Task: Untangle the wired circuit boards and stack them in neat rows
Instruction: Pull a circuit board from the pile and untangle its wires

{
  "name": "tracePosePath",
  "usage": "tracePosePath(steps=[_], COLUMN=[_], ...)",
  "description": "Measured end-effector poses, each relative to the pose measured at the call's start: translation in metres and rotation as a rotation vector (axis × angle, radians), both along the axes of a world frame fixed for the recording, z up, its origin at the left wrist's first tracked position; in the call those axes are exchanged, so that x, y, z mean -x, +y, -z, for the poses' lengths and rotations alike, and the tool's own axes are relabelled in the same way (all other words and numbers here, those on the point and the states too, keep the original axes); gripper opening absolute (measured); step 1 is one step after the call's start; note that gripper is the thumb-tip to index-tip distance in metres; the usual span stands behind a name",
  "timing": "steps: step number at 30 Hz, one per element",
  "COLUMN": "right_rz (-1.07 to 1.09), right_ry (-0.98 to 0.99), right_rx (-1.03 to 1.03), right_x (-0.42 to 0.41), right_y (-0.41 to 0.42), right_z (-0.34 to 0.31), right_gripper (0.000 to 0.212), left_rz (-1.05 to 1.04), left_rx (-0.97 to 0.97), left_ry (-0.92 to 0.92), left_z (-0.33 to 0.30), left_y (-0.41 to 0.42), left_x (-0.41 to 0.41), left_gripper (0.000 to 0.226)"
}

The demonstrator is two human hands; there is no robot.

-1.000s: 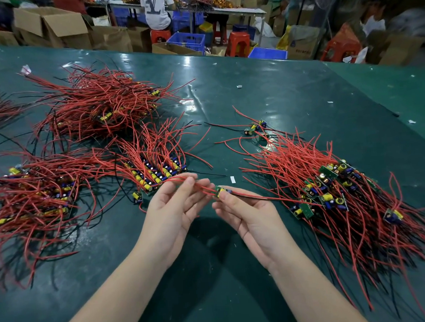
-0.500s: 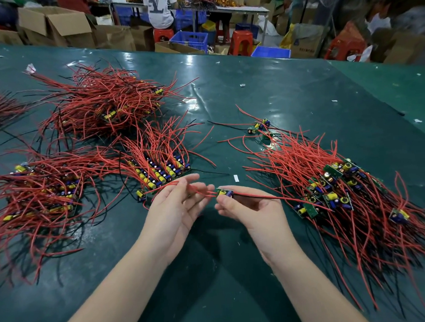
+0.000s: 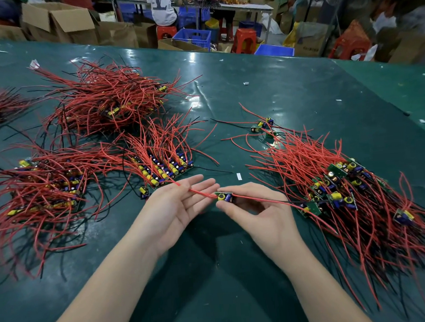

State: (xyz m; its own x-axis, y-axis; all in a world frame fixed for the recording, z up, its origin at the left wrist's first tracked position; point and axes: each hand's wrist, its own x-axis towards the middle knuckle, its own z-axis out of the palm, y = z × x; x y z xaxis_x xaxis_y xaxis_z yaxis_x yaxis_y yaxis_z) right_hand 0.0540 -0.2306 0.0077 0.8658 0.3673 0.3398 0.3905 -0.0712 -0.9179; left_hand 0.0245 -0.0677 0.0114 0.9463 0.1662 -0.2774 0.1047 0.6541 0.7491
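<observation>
My right hand (image 3: pixel 256 210) pinches a small green circuit board (image 3: pixel 224 196) with yellow and blue capacitors, just above the green table (image 3: pixel 289 99). Its red wire (image 3: pixel 198 192) runs left across the straight fingers of my left hand (image 3: pixel 177 207), which lies palm up under it. Another red wire trails right from the board into the tangled pile of boards (image 3: pixel 342 185). A neat row of stacked boards (image 3: pixel 163 168) lies just beyond my left hand, wires fanning away from me.
More wired-board heaps lie at the left (image 3: pixel 39 193) and far left-centre (image 3: pixel 108 100). A few loose boards (image 3: pixel 263 126) sit behind the right pile. A white scrap (image 3: pixel 239 176) lies near my fingers. Cardboard boxes, stools, crates and a person stand beyond the table.
My left fingers have straightened and the hand has turned palm up under the wire. The board in my right hand has turned, showing its capacitors, and has shifted slightly away from the right pile.
</observation>
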Motion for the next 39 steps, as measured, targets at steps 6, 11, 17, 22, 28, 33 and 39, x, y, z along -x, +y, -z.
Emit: tracePosePath(steps=[6,11,17,22,28,33,39], right_rz=[-0.019,-0.008,0.014,0.024,0.001,-0.042,-0.033], right_ry=[0.317,0.504,0.406,0.207,-0.221,-0.155,-0.139], right_rx=[-0.184,-0.301,-0.217,-0.061,0.128,0.141,0.064], right_x=[0.0,-0.005,-0.005,-0.005,0.0,-0.001,0.001], right_y=[-0.001,-0.001,-0.004,-0.006,-0.003,-0.005,-0.007], right_z=[-0.004,-0.005,-0.007,-0.006,-0.005,-0.01,-0.011], right_gripper=[0.016,0.015,0.017,0.017,0.021,0.022,0.019], left_rz=[-0.031,-0.139,-0.11,-0.123,-0.217,-0.332,-0.275], left_rx=[-0.108,-0.114,-0.128,-0.134,-0.298,-0.161,0.028], left_ry=[-0.064,-0.09,-0.06,0.004,0.113,0.068,0.021], left_z=[0.001,0.001,0.001,0.001,0.004,0.004,0.006], left_y=[-0.004,0.0,-0.003,-0.002,-0.001,0.007,0.011], left_x=[0.001,0.0,-0.002,-0.003,-0.003,-0.002,-0.003], left_gripper=[0.027,0.027,0.027,0.032,0.038,0.018,0.019])
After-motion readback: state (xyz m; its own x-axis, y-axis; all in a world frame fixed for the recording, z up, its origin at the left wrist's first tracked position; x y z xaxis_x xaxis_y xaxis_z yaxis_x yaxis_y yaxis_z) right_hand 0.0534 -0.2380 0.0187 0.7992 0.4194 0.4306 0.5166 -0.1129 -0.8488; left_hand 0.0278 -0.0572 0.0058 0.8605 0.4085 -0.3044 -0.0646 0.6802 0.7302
